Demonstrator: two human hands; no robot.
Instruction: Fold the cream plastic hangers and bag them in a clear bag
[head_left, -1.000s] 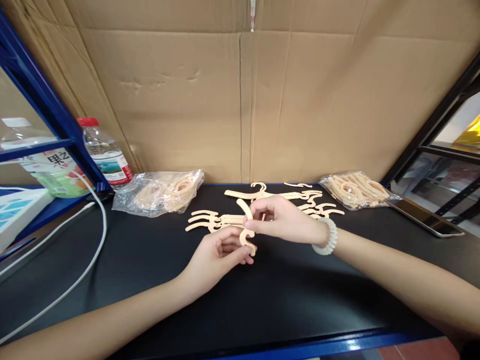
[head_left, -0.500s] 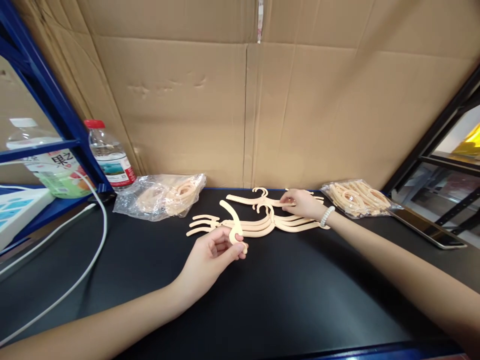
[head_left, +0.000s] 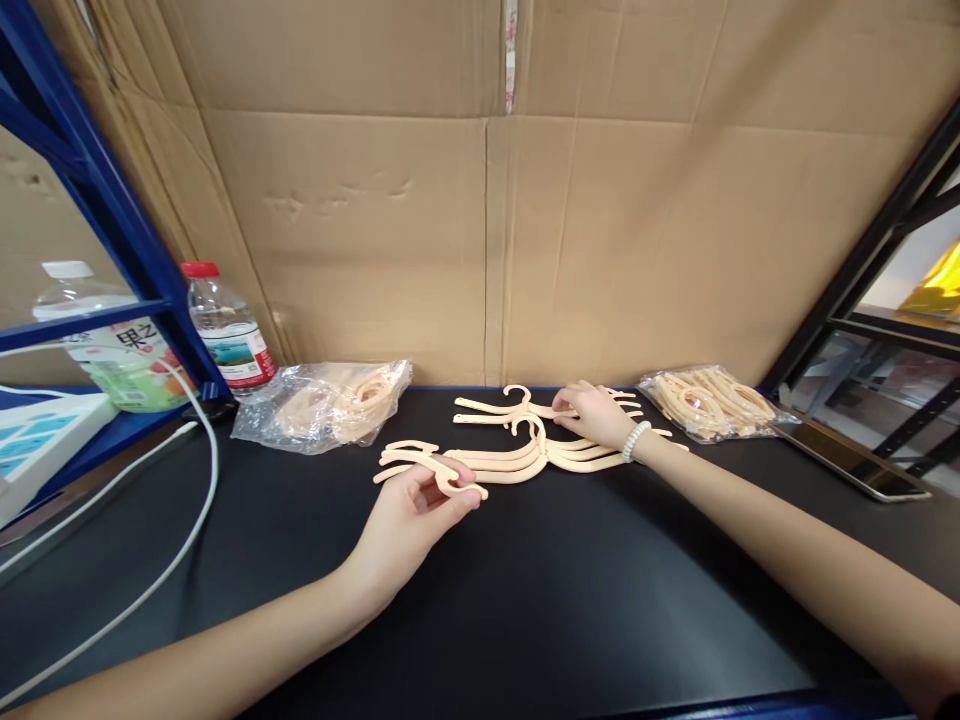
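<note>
My left hand (head_left: 409,515) is closed on a cream plastic hanger arm (head_left: 457,487), its fingertips round the notched, curved end. The piece is tilted leftward, just in front of a stack of cream hangers (head_left: 506,475) on the black tabletop. Behind that stack lie more cream hangers (head_left: 484,408), their arms side by side and a hook upward at the middle. Over the right part of these rear hangers is my right hand (head_left: 592,412), thumb and fingers closed on a hanger; part of the grip is hidden. A beaded bracelet circles that wrist.
Clear plastic bags of cream hangers lie at the left (head_left: 330,405) and right (head_left: 709,402). A phone (head_left: 855,460) rests beside the right bag. Bottles (head_left: 232,340), a white cable (head_left: 210,500) and a blue frame (head_left: 112,220) stand left; cardboard (head_left: 375,240) walls the back.
The hanger arm in my left hand has swung from nearly upright to lying leftward. At the rear, two hanger arms now show side by side where one showed; my right hand remains there.
</note>
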